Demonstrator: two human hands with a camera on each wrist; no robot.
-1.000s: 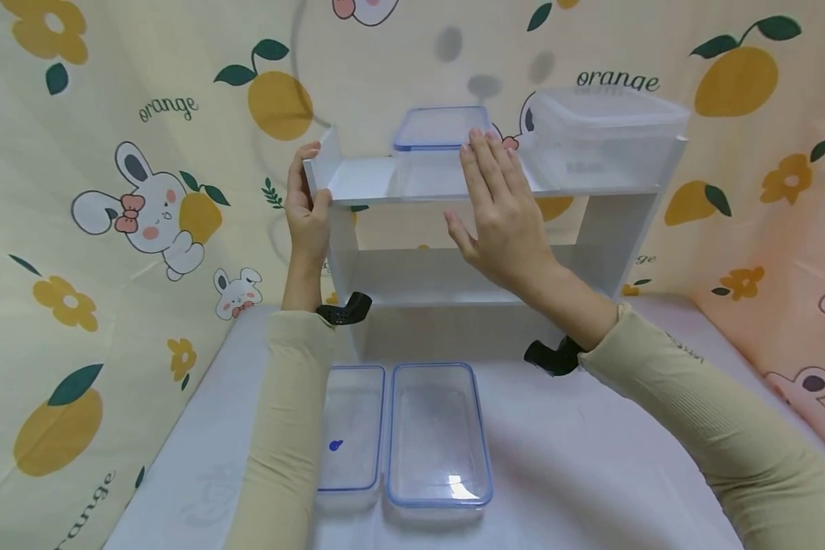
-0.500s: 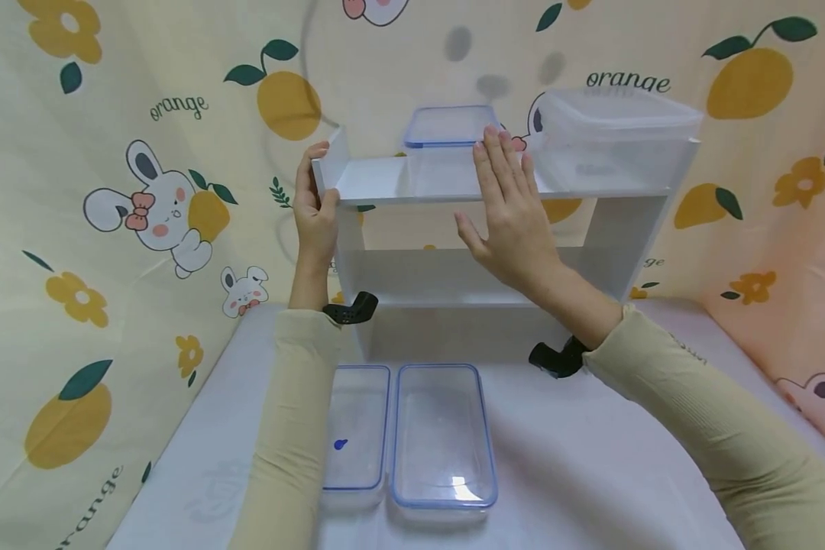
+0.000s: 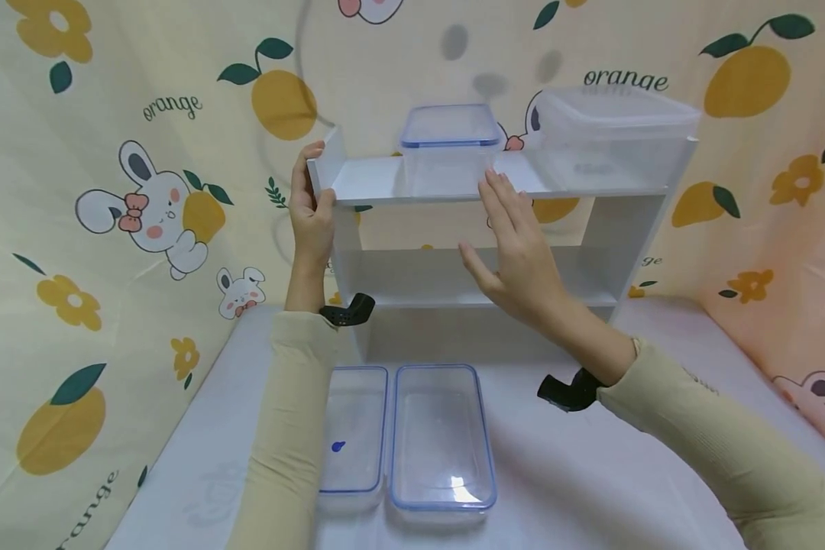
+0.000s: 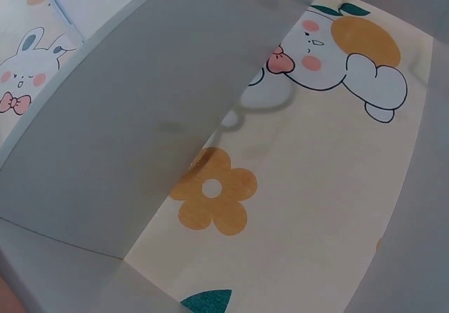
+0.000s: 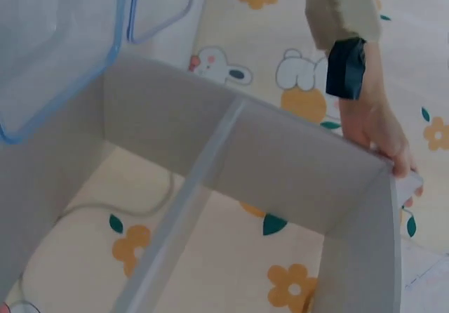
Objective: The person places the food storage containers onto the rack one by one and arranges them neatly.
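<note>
My left hand [image 3: 312, 225] grips the upper left side panel of a white shelf unit [image 3: 364, 182], thumb in front and fingers behind it. It shows at that same corner in the right wrist view. On the top board stands a clear plastic food container with a blue-rimmed lid [image 3: 451, 130]. My right hand [image 3: 519, 256] is held up before the board's front edge, fingers straight and thumb spread, its fingertips just below and right of that container. Nothing is in this hand.
A larger frosted container [image 3: 612, 141] stands at the top board's right end. Two blue-rimmed containers, a left one [image 3: 357, 466] and a right one [image 3: 440, 439], rest on the white table [image 3: 577, 466] before the shelf. Patterned cloth [image 3: 137, 305] hangs behind and beside it.
My right hand has come down and back from the blue-rimmed container on the top board, which now shows uncovered. My left hand keeps its grip on the side panel.
</note>
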